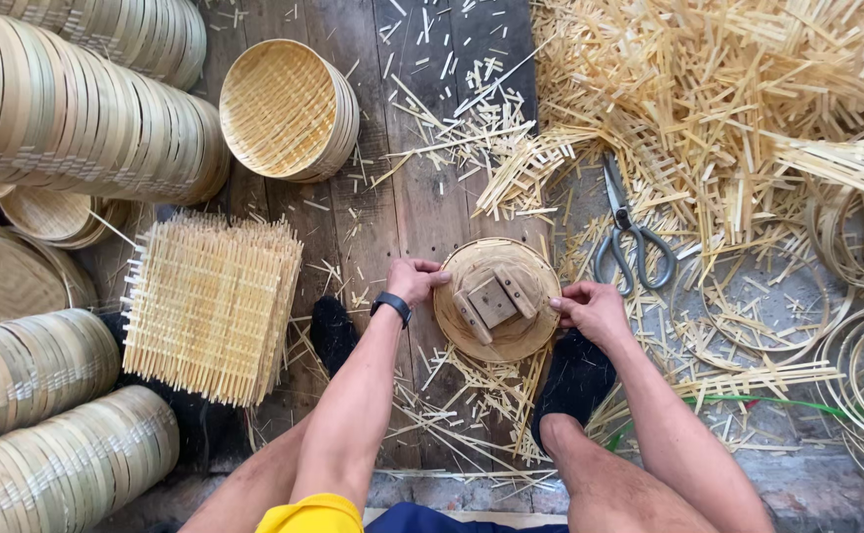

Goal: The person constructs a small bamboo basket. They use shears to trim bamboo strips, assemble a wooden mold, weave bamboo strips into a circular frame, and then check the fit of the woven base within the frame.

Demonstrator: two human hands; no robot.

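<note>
Both our hands grip a round woven bamboo lid (pixel 498 299), pale and wooden-blocked on top: left hand (pixel 414 280) and right hand (pixel 590 311) clasping opposite rims.

Bare forearms, bare knees. Black band-style wristwatch (pixel 391 305) on left wrist. Black socks (pixel 574 380) on both feet. Yellow garment edge (pixel 310 515), dark blue shorts (pixel 422 520).

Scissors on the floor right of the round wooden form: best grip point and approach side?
Take the scissors by the looped handles, coming from above on the person's side. They lie flat on the bamboo strips, loops toward the person, closed blades pointing away.
</note>
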